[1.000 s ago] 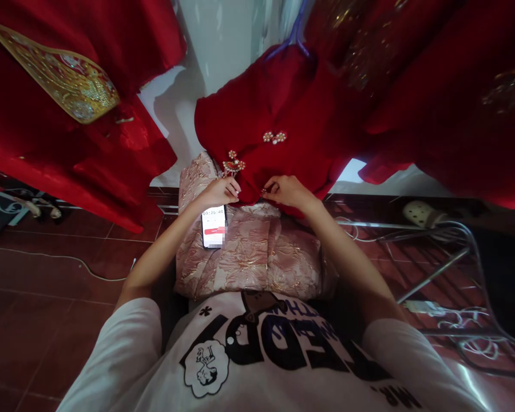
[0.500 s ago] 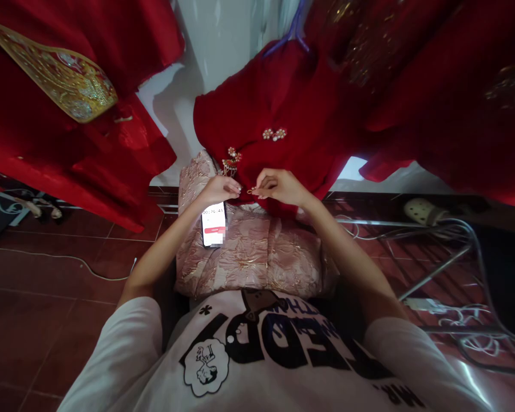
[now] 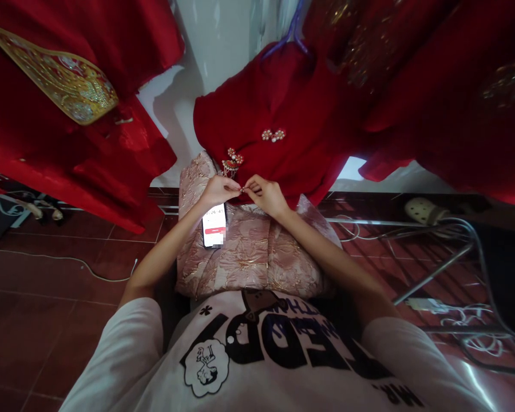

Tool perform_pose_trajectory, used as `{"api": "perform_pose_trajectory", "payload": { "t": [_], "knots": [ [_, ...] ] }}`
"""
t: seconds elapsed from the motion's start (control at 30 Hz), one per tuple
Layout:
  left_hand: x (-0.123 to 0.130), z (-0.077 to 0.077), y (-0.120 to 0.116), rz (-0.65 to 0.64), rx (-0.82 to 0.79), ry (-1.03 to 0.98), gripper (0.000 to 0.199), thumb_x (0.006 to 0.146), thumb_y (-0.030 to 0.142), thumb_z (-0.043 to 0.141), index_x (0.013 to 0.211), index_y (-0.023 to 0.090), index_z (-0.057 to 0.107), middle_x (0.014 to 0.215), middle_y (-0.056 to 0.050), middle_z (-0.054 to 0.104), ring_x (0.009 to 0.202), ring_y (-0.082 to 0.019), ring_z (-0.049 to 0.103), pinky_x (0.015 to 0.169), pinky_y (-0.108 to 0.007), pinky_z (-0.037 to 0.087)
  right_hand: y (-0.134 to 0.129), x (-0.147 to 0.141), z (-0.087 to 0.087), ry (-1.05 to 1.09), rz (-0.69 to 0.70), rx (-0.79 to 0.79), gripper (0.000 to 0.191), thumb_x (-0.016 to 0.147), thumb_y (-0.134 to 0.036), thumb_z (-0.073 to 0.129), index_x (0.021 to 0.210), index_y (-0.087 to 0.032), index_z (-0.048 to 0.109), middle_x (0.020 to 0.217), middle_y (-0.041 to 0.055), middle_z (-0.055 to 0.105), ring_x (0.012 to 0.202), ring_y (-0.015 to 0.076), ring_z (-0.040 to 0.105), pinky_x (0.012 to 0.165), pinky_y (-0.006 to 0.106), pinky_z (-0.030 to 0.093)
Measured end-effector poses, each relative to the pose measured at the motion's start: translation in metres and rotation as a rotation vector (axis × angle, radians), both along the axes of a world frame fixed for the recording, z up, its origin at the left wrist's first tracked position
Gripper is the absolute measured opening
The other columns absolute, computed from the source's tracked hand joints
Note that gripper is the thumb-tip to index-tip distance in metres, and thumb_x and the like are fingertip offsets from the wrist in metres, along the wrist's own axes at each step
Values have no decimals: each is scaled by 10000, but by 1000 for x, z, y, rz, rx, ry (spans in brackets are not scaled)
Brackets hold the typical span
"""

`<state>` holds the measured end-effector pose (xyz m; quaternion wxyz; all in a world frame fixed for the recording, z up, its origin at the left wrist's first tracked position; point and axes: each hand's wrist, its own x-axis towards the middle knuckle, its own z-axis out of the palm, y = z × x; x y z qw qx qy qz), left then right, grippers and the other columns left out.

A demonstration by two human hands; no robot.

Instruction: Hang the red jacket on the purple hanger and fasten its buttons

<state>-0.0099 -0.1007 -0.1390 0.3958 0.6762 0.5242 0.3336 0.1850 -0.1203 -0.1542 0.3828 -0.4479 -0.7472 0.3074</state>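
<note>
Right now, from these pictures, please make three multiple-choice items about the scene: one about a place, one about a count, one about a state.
1. Where does the phone lie?
A. on the pink brocade fabric
B. on the floor tiles
C. in the right hand

2. How many pearl-and-gold clasps show on the hanging red jacket?
A. none
B. two
C. five

3. How do the hands stand?
A. far apart at the sides
B. flat on the floor
C. fingertips together at the jacket's lower edge

Answers:
1 A: the phone rests on the fabric, just below the left hand.
2 B: one clasp sits mid-jacket, another lower left.
3 C: the left hand and right hand pinch at one spot on the red hem.
</note>
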Motion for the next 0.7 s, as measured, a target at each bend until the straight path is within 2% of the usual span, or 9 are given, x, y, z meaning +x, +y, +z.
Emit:
{"api": "perform_pose_trajectory", "payload": {
  "t": [0.17, 0.27, 0.37, 0.47, 0.57, 0.7],
  "knots": [
    [-5, -3, 1, -41, 80, 56, 119, 708, 90, 738, 782, 147, 812, 778, -49, 793, 717, -181, 746, 720, -284, 613, -4, -3, -3, -58, -20, -17, 37, 940, -249, 586, 944, -212, 588, 942, 60, 743, 890, 170, 731, 791, 271, 603],
    [-6, -4, 4, -104, 63, 60, 93, 712, 89, 738, 773, 139, 787, 778, -48, 789, 716, -170, 744, 721, -267, 603, -2, -3, -1, -68, -10, -23, 34, 925, -230, 597, 949, -206, 593, 978, 71, 742, 899, 171, 727, 810, 281, 603],
    [-8, -3, 5, -100, 62, 124, 167, 695, 52, 734, 839, 130, 764, 793, -45, 781, 722, -164, 733, 719, -252, 580, 1, 2, 8, -85, 0, -72, 98, 869, -207, 673, 948, -193, 616, 1001, 81, 748, 836, 169, 723, 795, 295, 602],
    [-12, 0, 5, -84, 169, 285, 286, 691, 33, 727, 946, 155, 767, 842, -23, 771, 734, -160, 704, 705, -242, 530, 4, 13, 21, -94, 9, -113, 84, 845, -184, 699, 913, -177, 650, 965, 74, 761, 815, 169, 727, 766, 283, 587],
    [-17, 4, 4, -100, 235, 415, 282, 733, 57, 724, 987, 171, 769, 878, -21, 750, 739, -164, 673, 689, -252, 484, 8, 27, 32, -123, -20, -81, 41, 859, -182, 676, 897, -167, 681, 920, 62, 768, 805, 169, 731, 747, 272, 564],
    [-15, 4, 3, -146, 306, 471, 256, 784, 75, 694, 1011, 173, 759, 887, -31, 694, 776, -178, 653, 719, -269, 477, 12, 41, 42, -131, -74, -64, 81, 870, -206, 666, 925, -157, 700, 897, 67, 769, 760, 165, 727, 706, 261, 541]
  ]
}}
